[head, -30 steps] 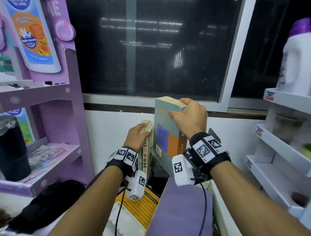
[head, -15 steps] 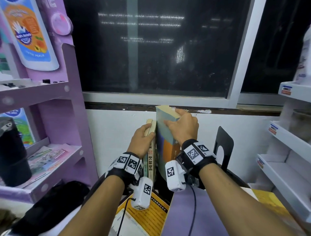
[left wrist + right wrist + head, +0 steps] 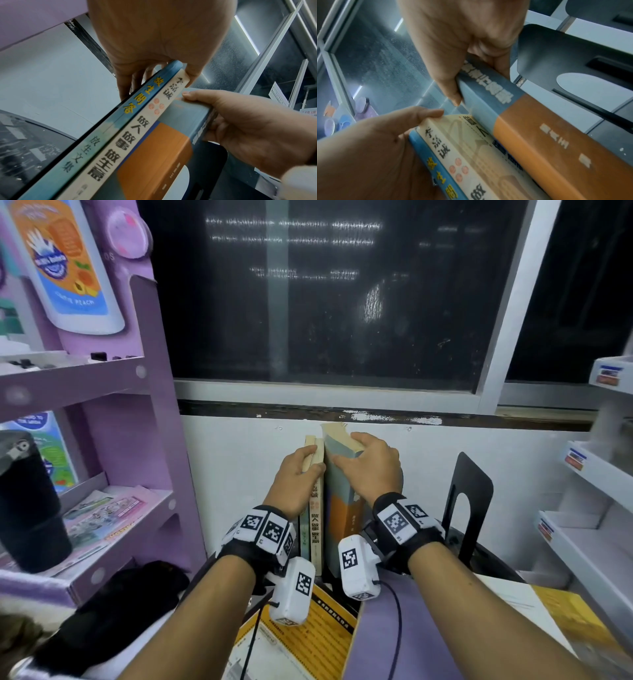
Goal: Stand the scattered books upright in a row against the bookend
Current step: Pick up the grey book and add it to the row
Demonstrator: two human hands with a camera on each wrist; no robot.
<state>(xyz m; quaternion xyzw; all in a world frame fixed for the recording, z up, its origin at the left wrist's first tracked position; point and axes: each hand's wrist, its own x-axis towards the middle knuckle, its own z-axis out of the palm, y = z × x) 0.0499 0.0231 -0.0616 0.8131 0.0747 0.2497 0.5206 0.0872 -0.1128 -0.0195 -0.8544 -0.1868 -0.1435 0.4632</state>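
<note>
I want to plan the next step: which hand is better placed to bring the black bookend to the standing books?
Probably the right hand: the bookend stands apart on its side, while the left hand holds the two thin books upright.

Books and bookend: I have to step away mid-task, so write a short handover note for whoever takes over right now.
Left hand grips the tops of two thin upright books, the blue-spined paperback and the cream-spined paperback.
Right hand grips the top of the thick grey-and-orange book, upright against the cream one.
The black metal bookend stands to the right, apart from the row.
Done: three books upright, side by side.
Left: close the gap between row and bookend, then stand up the yellow-orange book and the purple book lying flat in front.
</note>
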